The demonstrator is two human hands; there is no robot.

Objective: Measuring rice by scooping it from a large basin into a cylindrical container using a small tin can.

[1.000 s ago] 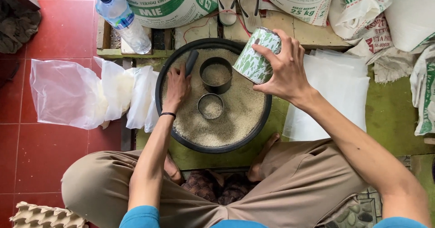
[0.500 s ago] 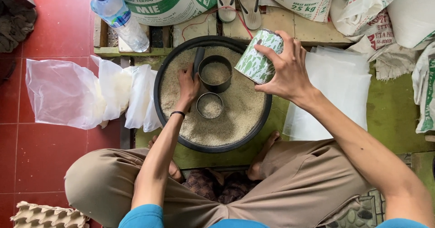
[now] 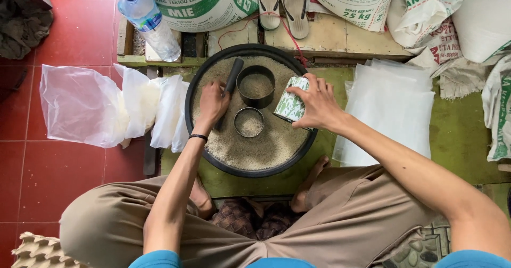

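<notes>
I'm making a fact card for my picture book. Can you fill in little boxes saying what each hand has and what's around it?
Left hand: grips a dark stick-like handle over the grain
Right hand: holds a green-patterned can, tilted, at the basin's right side
Basin: round, black, filled with pale grain
In the grain: large round tin and small round tin, both holding grain
Left of basin: clear plastic bags
Behind basin: water bottle, printed sacks, sandals

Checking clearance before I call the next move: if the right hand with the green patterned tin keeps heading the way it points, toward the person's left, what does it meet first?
Probably the larger dark round tin beside the green patterned tin held by the right hand; depth is unclear.
</notes>
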